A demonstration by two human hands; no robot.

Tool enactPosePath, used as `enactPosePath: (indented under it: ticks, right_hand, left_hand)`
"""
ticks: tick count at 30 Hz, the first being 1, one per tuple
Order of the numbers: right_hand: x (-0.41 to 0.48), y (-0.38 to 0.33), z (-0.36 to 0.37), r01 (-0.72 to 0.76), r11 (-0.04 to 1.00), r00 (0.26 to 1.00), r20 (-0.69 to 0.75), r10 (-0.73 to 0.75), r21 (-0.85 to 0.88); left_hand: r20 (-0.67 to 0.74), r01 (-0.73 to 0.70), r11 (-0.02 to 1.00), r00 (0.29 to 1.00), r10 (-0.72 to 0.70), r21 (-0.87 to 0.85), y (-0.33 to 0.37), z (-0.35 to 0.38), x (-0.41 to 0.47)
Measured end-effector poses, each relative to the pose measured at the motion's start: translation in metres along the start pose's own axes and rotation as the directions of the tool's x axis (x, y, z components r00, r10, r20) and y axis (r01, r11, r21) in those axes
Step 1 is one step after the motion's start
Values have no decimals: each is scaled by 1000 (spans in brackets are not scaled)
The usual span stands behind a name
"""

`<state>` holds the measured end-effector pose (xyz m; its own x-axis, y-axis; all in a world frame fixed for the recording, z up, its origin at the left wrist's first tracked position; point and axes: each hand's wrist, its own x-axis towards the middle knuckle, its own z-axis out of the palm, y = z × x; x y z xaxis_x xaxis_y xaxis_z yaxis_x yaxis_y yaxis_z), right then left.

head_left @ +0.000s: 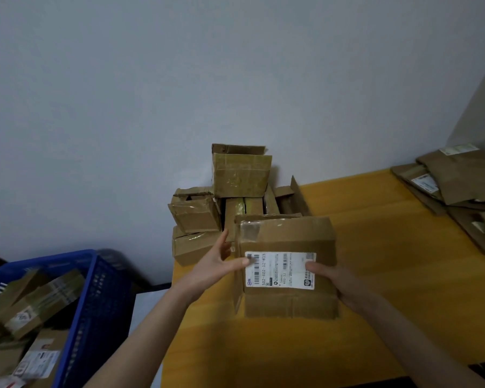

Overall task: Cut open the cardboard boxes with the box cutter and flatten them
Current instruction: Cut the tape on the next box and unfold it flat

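Observation:
A brown cardboard box with a white shipping label on top is held over the yellow table. My left hand grips its left side, thumb on the label's edge and fingers reaching behind. My right hand holds the right side, thumb on the label. Behind it stands a pile of taped cardboard boxes against the wall. No box cutter is in view.
Flattened cardboard sheets lie stacked at the table's far right. A blue plastic basket with several more boxes stands on the floor at the left. The grey wall closes off the back.

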<state>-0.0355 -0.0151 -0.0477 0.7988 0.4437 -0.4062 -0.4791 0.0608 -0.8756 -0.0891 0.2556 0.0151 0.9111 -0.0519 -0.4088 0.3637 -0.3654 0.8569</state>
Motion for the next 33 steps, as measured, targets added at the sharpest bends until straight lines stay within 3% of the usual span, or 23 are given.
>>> enactPosePath:
  ticks: [4, 6, 9, 10, 14, 19, 22, 27, 30, 33]
  right_hand:
    - [-2, 0, 10, 42, 991, 999, -14, -45, -130]
    - [-1, -1, 3, 42, 996, 998, -41, -45, -82]
    - [-4, -13, -13, -52, 977, 999, 23, 49, 206]
    - [-3, -16, -18, -98, 974, 995, 12, 98, 206]
    - [3, -18, -22, -193, 979, 978, -97, 186, -71]
    - [7, -14, -18, -141, 979, 959, -224, 172, 148]
    - [7, -13, -17, -159, 986, 953, -268, 140, -53]
    - [3, -15, -3, -202, 876, 978, -145, 152, -439]
    - [10, -12, 9, -163, 770, 980, -191, 55, -616]
    - [19, -8, 12, -224, 690, 954, -299, 11, -688]
  left_hand:
    - [-53, -29, 998, 998, 26, -62, -5, 7, 11]
    - [-93, -82, 996, 993, 79, -24, -7, 10, 13]
    - [-147, -183, 978, 970, 196, 95, -8, 13, 11]
    - [-154, -221, 963, 957, 245, 155, -9, 13, 10]
    - [-99, -335, 843, 907, 410, 420, -9, 18, 5]
    - [-123, -368, 774, 862, 491, 515, -10, 20, 4]
    - [-153, -348, 762, 853, 499, 546, -19, 16, 5]
    - [-126, -352, 735, 853, 507, 579, -21, 21, 7]
    - [-113, -358, 728, 853, 510, 585, -18, 25, 9]
    - [-102, -355, 728, 859, 501, 587, -16, 26, 12]
